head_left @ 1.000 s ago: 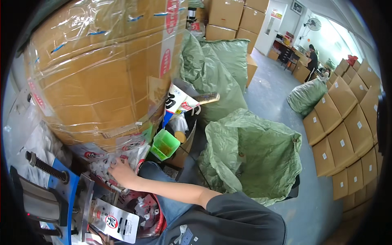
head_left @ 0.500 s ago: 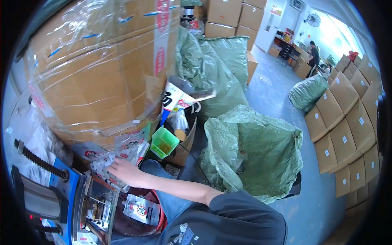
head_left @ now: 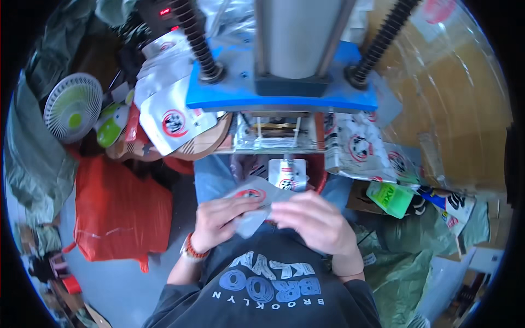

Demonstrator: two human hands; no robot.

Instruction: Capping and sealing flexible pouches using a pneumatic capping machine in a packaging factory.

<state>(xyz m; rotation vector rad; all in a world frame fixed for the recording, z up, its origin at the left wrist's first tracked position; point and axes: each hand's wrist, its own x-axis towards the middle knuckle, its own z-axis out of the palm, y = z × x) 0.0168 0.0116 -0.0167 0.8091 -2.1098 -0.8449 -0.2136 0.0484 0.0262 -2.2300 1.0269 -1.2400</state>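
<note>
I hold a small silver pouch (head_left: 252, 208) with a round red-and-black label in front of my chest, just below the middle of the view. My left hand (head_left: 221, 218) grips its left side, thumb on top and fingers curled underneath, pinching the foil. My right hand (head_left: 314, 221) covers its right edge, fingers bent and pressed together over the pouch; I cannot tell where that thumb lies.

At 12 o'clock from my hands stands a press with a blue plate (head_left: 284, 87) carried on 2 black ribbed posts. Just beneath it, another labelled pouch (head_left: 288, 174) stands over a red bin (head_left: 322, 177). At 1 o'clock lies a pile of more pouches (head_left: 358, 150). At 3 o'clock sits a green box (head_left: 389, 198). At 9 o'clock is an orange sack (head_left: 123, 216), and at 10 o'clock a small white fan (head_left: 72, 106).
</note>
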